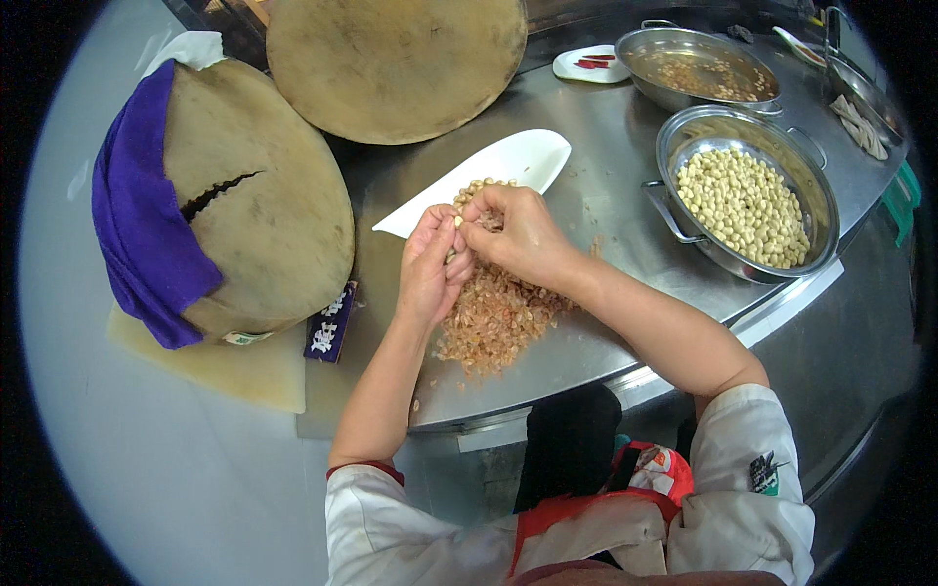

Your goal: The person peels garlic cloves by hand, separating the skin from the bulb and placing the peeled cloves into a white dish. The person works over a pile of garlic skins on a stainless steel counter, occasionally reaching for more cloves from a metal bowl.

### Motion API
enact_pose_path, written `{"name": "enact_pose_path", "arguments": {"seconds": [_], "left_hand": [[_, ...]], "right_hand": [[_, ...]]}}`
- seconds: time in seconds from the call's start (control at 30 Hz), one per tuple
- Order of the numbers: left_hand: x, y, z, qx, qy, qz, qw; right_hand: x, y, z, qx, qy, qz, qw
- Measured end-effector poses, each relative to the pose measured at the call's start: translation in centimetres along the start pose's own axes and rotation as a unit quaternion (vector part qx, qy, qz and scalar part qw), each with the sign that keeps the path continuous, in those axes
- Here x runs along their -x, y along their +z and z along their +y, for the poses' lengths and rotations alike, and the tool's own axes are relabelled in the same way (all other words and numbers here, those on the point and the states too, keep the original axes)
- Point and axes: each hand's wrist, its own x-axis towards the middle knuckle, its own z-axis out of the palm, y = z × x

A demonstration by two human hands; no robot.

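Note:
My left hand holds a pale peanut at its thumb and fingertips, with another pale peanut partly hidden in its curled fingers. The thumb and forefinger of my right hand pinch at that same peanut from the other side. Below both hands a loose heap of reddish-brown peanut skins lies on the steel worktop. Just behind them rests a white boat-shaped dish, with brownish unpeeled peanuts at its near side, partly covered by my right hand.
At right stands a two-handled steel pot of pale peeled peanuts. Behind it, a steel pan holds peanuts in water, beside a white plate with red chillies. Two round wooden chopping blocks stand left, one cracked and draped with purple cloth.

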Motion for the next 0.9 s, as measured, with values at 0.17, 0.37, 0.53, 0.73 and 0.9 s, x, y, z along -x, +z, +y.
{"name": "enact_pose_path", "arguments": {"seconds": [0.17,0.37,0.53,0.73,0.9], "left_hand": [[0.3,-0.3,-0.5,-0.063,0.026,0.027,0.997],[0.6,-0.3,-0.5,-0.097,0.058,0.026,0.993],[1.0,-0.2,0.0,-0.061,0.028,0.009,0.998],[1.4,-0.3,0.0,-0.036,0.015,-0.009,0.999],[1.3,-0.2,0.2,0.005,-0.002,-0.021,1.0]], "right_hand": [[0.1,0.0,-0.4,0.0,0.019,-0.035,0.999],[0.0,0.0,0.2,-0.005,0.0,-0.058,0.998],[0.1,0.1,0.2,-0.029,0.022,-0.081,0.996],[0.1,-0.1,0.3,0.003,0.014,-0.113,0.994],[0.1,0.0,0.0,-0.081,0.072,-0.109,0.988]]}}
